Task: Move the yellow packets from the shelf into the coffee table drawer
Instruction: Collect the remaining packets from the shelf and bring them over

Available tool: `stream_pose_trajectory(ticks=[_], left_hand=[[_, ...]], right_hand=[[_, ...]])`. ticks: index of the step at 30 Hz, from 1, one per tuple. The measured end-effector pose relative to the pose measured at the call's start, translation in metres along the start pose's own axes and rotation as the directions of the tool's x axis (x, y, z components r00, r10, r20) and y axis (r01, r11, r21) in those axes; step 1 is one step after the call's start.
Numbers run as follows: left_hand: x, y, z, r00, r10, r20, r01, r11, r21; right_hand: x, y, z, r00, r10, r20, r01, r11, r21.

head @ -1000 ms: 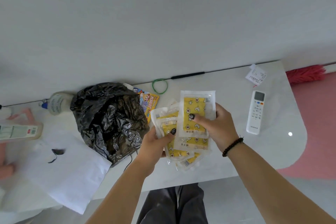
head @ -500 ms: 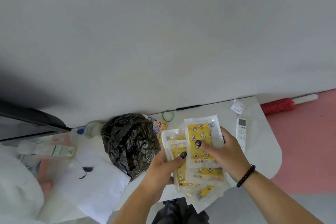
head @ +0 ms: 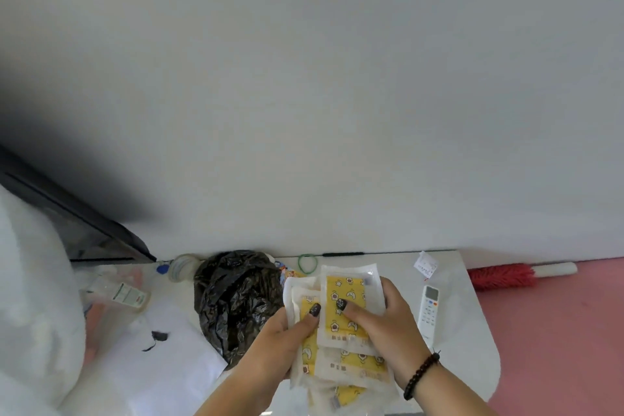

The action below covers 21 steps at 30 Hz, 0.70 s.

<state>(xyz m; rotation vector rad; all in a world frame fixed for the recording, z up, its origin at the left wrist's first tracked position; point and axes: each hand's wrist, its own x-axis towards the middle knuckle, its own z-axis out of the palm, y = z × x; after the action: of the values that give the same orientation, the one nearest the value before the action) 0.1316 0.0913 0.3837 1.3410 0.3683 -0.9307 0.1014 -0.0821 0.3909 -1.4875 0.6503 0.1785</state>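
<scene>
packets (head: 344, 311): fanned stack in my hands above the shelf (head: 472, 331) | left hand (head: 280, 344): grips stack's left side, thumb on top | right hand (head: 388, 324): pinches top packet, thumb on its face | remote (head: 428, 311): just right

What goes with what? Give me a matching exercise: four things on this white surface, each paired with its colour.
Things:
1. packets
2. bag
3. rubber band
4. remote control

Colours:
A. green
B. white
C. yellow
D. black

Pairs: 1-C, 2-D, 3-A, 4-B
</scene>
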Motion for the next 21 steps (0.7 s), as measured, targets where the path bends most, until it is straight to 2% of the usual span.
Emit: stream_pose_trajectory(ticks=[4,7,12,15,21], left_hand=[[-0.019,-0.012,0.014,0.999,0.012,-0.051,-0.021,0.982,-0.185],[-0.040,-0.029,0.025,0.990,0.056,-0.127,-0.092,0.949,-0.302],[-0.083,-0.052,0.029,0.970,0.135,-0.201,-0.192,0.934,-0.300],[-0.108,-0.067,0.021,0.932,0.163,-0.324,-0.268,0.911,-0.313],[-0.172,-0.103,-0.008,0.853,0.190,-0.486,-0.424,0.796,-0.432]], right_hand=[[-0.004,-0.010,-0.009,0.997,-0.008,0.082,0.014,0.997,-0.074],[-0.011,-0.017,-0.012,0.983,-0.033,0.180,0.057,0.989,-0.134],[-0.026,-0.024,0.005,0.932,-0.046,0.360,0.131,0.968,-0.216],[-0.040,-0.024,0.026,0.892,-0.037,0.450,0.174,0.948,-0.268],[-0.077,-0.010,0.090,0.791,-0.022,0.612,0.285,0.897,-0.337]])
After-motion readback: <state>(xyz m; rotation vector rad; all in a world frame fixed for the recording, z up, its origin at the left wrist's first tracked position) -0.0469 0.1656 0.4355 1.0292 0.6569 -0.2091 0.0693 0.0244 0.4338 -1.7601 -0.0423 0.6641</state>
